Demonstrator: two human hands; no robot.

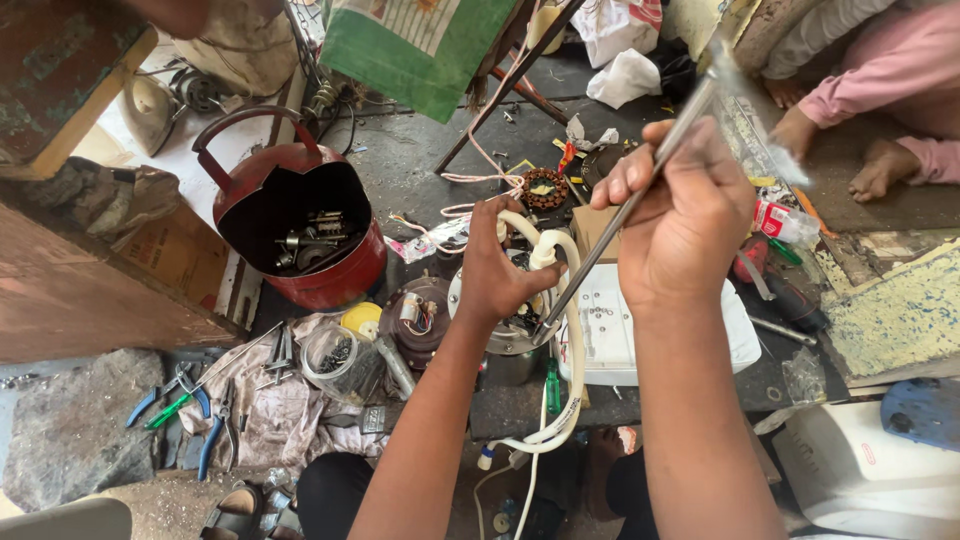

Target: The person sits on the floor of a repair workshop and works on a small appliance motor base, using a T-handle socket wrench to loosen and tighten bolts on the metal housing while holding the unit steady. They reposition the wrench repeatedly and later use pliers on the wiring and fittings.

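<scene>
At ten o'clock I see a red bucket (300, 215) with metal parts lying in it. Toward eight o'clock, blue-handled pliers (213, 432) and a green-handled tool (168, 410) lie on a dirty cloth (275, 415), just beside a clear plastic jar (335, 360) of small hardware. At twelve o'clock a green cloth (415, 45) hangs down. At two o'clock I make out another person's bare foot (880, 170) and pink sleeve (885, 65) on the floor (410, 160).
</scene>
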